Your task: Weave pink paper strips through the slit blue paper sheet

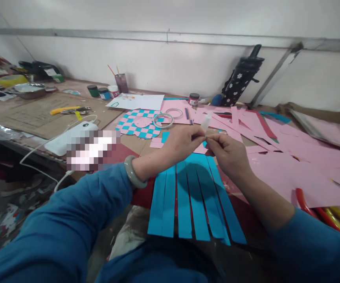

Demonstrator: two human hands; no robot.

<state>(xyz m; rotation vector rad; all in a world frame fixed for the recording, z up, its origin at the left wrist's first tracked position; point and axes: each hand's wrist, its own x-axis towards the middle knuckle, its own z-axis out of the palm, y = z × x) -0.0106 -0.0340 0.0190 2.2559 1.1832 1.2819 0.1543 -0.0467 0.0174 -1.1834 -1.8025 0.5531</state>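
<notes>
My left hand (184,141) and my right hand (227,151) meet above the table, fingertips pinched together and almost touching. Whatever is between them is too small to make out. A translucent whitish piece (206,121) shows just behind the fingertips; whether a hand holds it I cannot tell. Below the hands lies a blue paper sheet (184,196) cut into several long strips, their loose ends reaching over the table edge towards me. Beyond my left hand is a woven pink and blue checked paper piece (140,125), with a roll of tape (162,120) at its right edge.
Pink paper sheets and strips (290,173) cover the right side. Red-handled scissors or pliers, partly seen, show a handle (304,200) at lower right. A white power bank (71,137) with cables lies left, near yellow-handled scissors (69,110). Paint jars (103,93) and a black floral umbrella (240,78) stand behind.
</notes>
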